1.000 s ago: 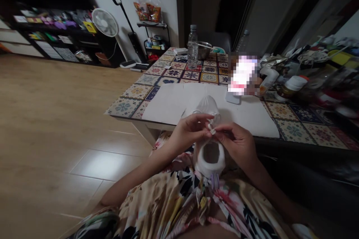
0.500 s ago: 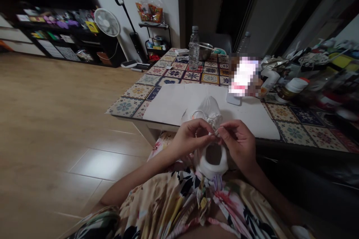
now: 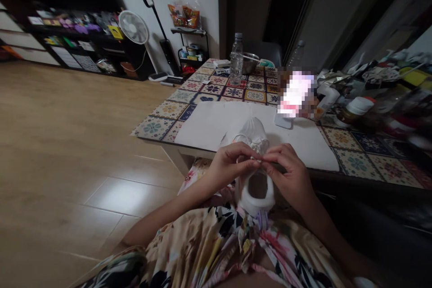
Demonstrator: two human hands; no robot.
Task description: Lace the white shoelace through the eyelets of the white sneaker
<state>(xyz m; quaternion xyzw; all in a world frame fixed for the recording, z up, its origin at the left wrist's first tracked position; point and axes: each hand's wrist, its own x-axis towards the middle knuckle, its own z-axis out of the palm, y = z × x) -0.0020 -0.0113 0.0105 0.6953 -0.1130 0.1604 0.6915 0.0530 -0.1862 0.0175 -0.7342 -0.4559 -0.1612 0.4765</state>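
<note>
A white shoe point(image 3: 254, 205) points away from me, its heel close to my lap and its toe resting at the paper's near edge. White shoelace point(image 3: 259, 145) runs over the upper, with a loop lying to the left of the tongue. My left hand point(image 3: 231, 162) is closed in a pinch above the shoe's opening. Against its fingertips, from the right, my right hand point(image 3: 290, 172) pinches as well. The lace appears to be between both sets of fingertips, though they partly hide it.
White paper point(image 3: 205, 121) covers the near part of the table with a patterned tile cloth point(image 3: 151, 127). Behind it stand a plastic bottle point(image 3: 236, 60), a metal bowl point(image 3: 249, 64) and a blurred-out lit screen point(image 3: 296, 94). Jars and clutter crowd the right side.
My right hand's fingers have shifted slightly, now meeting the left fingertips more closely. The whole view has moved a little; the shoe stays in place.
</note>
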